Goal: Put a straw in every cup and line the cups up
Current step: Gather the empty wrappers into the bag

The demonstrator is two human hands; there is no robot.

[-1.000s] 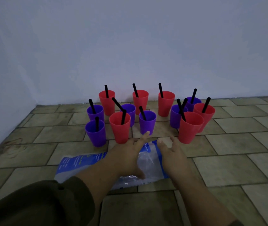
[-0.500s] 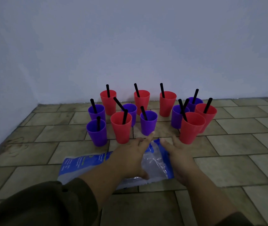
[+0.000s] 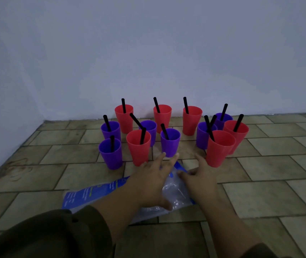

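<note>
Head view: my red and purple cups stand upright, mouths up, clustered on the tiled floor near the wall. A black straw slants up out of each. My left hand and right hand are spread open-fingered above a plastic bag, holding nothing.

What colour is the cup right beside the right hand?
Red; the cup shows best in the head view, by the right hand.
</note>
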